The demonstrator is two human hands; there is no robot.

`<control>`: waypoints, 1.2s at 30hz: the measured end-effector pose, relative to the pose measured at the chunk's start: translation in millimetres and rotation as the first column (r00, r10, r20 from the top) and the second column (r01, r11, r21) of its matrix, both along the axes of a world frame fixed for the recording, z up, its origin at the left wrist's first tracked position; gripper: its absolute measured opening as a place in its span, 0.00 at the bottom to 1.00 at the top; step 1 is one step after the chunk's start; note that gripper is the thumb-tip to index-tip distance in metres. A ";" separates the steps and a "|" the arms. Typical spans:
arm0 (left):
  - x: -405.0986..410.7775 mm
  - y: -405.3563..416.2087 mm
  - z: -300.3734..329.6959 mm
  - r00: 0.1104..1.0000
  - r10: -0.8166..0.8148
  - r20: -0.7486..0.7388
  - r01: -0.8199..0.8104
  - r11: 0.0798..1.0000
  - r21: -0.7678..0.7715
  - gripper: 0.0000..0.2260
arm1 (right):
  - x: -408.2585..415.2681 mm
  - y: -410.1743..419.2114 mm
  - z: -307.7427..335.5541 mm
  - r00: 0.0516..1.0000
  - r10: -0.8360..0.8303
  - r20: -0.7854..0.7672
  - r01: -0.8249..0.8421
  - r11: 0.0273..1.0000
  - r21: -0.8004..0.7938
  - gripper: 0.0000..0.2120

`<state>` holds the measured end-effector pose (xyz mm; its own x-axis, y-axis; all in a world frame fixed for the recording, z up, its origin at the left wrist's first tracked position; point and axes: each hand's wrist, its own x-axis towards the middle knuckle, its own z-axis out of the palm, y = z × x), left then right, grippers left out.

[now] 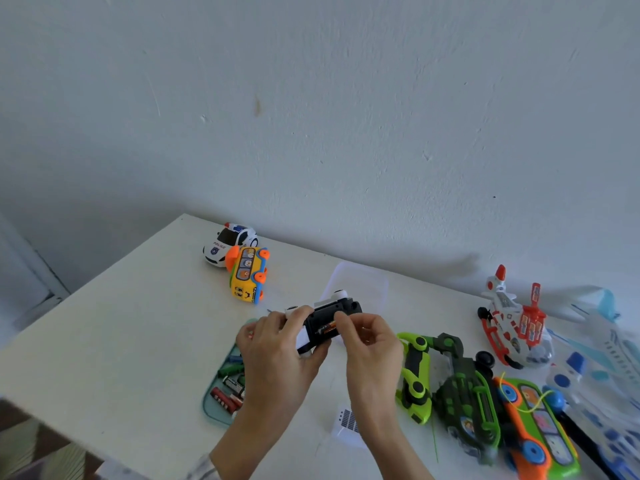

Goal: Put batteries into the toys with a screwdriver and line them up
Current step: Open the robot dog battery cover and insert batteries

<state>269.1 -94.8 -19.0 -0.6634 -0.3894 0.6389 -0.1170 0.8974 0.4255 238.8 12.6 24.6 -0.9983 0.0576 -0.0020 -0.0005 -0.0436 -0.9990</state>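
Left hand (277,351) grips the upturned black-and-white toy car (329,320) above the table (121,323), mid-frame. Right hand (367,341) pinches a battery (327,329) at its open underside. Battery tray (221,393) sits at eight o'clock of the car, police car (228,242) and yellow bus (247,275) at eleven.

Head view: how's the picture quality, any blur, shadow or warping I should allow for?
Head view: soft, even daylight with no glare; wide-angle warping bends the table edge; the toys at right smear toward the corner; the battery in the upturned toy car is small and slightly blurred; a faint shadow lies on the wall.
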 end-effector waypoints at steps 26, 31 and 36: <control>9.8 -156.3 -14.6 0.982 -0.092 0.164 0.088 0.996 0.027 0.21 | -64.4 -33.0 -77.6 0.984 0.005 -0.176 0.155 0.443 0.883 0.05; 11.7 -163.1 -21.0 0.978 -0.161 0.137 0.153 0.986 0.066 0.22 | -16.2 -55.2 -69.9 0.953 0.301 -0.036 -0.156 0.588 0.794 0.04; 15.8 -169.3 -34.1 0.958 -0.196 0.210 0.178 0.979 0.100 0.23 | 10.5 -64.2 -82.2 0.872 0.409 0.269 -0.370 0.191 0.909 0.19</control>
